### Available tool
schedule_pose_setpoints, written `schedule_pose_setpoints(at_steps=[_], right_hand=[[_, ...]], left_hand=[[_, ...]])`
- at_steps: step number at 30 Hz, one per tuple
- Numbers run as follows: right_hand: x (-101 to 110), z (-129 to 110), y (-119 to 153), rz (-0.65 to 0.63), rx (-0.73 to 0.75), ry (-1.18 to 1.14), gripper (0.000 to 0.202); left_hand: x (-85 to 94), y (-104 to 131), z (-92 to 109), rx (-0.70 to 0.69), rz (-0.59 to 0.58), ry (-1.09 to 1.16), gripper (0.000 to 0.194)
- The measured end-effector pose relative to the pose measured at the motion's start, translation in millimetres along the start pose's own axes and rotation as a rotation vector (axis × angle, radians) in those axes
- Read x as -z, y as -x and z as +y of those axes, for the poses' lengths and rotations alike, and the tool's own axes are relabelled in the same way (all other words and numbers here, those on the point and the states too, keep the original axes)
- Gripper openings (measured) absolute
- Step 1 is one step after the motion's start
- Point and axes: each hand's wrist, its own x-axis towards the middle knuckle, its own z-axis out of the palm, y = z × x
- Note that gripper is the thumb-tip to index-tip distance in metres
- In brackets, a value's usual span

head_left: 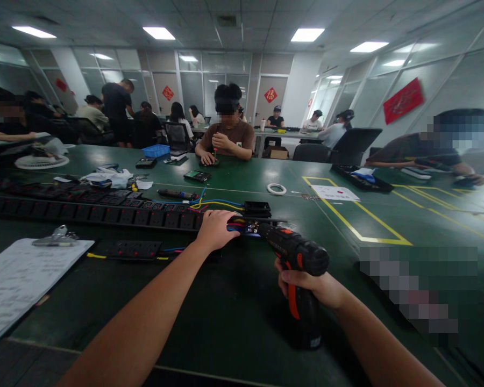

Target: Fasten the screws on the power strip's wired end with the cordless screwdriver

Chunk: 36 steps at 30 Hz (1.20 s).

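Note:
My right hand is wrapped round the handle of a black and orange cordless drill. The drill's nose points left, at the small metal terminals near the open end of a long black power strip. My left hand is closed over that end of the strip; its fingertips are partly hidden. Coloured wires show between the hand and the terminals. Behind it, blue and yellow wires run to a small black housing.
A clipboard with paper lies at left, beside a short socket section. Farther back are a pen-shaped screwdriver, a white tape roll, a blue basket and a paper sheet. A co-worker sits across the table.

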Motion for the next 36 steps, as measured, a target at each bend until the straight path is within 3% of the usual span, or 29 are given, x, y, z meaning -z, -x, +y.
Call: schedule_pose_setpoints(at_steps=[36], right_hand=[[3.4,1.8,-1.3,-0.004,0.004,0.019,0.047]], left_hand=[[-1.1,-0.2,-0.4,-0.011,0.016,-0.012,0.056]])
